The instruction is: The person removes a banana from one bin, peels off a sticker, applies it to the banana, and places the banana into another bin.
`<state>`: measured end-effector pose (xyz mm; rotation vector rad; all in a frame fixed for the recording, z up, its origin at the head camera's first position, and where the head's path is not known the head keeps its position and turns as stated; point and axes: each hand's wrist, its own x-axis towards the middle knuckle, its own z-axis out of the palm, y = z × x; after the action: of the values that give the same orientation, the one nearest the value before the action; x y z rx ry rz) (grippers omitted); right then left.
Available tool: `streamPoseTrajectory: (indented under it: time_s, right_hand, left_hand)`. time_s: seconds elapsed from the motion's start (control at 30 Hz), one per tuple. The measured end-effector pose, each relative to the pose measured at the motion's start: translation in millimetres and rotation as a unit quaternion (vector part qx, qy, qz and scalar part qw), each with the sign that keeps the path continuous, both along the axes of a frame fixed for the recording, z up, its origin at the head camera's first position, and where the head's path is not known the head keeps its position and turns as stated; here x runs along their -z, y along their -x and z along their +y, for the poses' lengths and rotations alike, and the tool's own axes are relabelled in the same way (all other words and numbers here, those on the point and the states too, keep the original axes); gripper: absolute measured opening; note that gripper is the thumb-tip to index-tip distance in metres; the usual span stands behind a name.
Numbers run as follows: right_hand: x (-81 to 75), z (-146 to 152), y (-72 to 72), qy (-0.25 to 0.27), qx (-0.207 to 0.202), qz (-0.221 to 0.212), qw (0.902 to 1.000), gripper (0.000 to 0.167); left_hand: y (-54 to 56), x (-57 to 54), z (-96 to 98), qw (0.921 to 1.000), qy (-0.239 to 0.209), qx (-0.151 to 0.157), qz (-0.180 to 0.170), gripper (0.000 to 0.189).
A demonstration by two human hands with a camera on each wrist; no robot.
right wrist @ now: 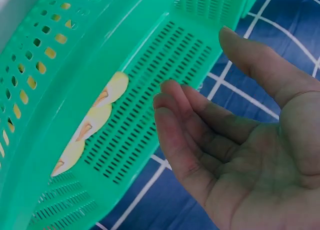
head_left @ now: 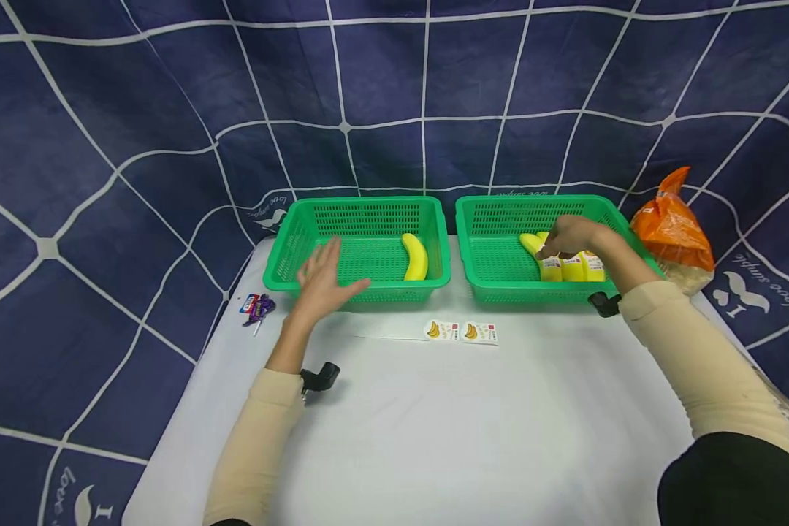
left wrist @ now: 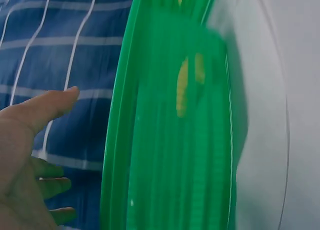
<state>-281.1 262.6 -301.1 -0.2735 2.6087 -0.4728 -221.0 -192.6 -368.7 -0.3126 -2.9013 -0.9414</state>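
My left hand (head_left: 324,285) hovers over the near left part of the left green basket (head_left: 368,294), fingers spread and nothing in them. A single banana (head_left: 416,257) lies toward the right side of that basket. Over the right green basket (head_left: 532,294) is my right hand (head_left: 575,237), its fingers bent loosely with a wide gap to the thumb and no object between them. Below it several yellow bananas (head_left: 573,269) lie side by side along the near wall, with white picture labels on them. In the right wrist view, three labelled ends (right wrist: 102,110) show beside the fingers.
A strip of banana stickers (head_left: 462,332) lies on the white table in front of the baskets. Left of the left basket are a purple-wrapped lollipop (head_left: 259,310) and a small blue-and-red packet. An orange bag (head_left: 674,230) stands right of the right basket. Dark checked cloth hangs behind.
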Motion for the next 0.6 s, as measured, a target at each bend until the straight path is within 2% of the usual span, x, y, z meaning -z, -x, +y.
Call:
streamPoseTrajectory:
  time_s: [0.17,0.3,0.43,0.6]
  right_hand:
    - [-4.6,-3,-9.7,-0.021,-0.012,0.020,0.9995,0.034]
    - [-6.5,-7,-16.2,-0.043,-0.025,0.037,0.9981,0.049]
    - [-7.1,-9,-24.2,-0.053,-0.035,0.049,0.9968,0.059]
    - [-7.0,-9,-33.0,-0.054,-0.031,0.058,0.9963,0.061]
  left_hand:
    - [4.7,5.8,-50.5,0.9994,0.000,-0.036,0.001,0.103]
    - [6.8,15.8,-82.8,0.9971,-0.017,-0.074,0.000,0.104]
    - [6.0,24.3,-101.8,0.9940,-0.054,-0.089,-0.033,0.104]
    - [10.9,37.7,-109.5,0.9889,-0.100,-0.094,-0.056,0.103]
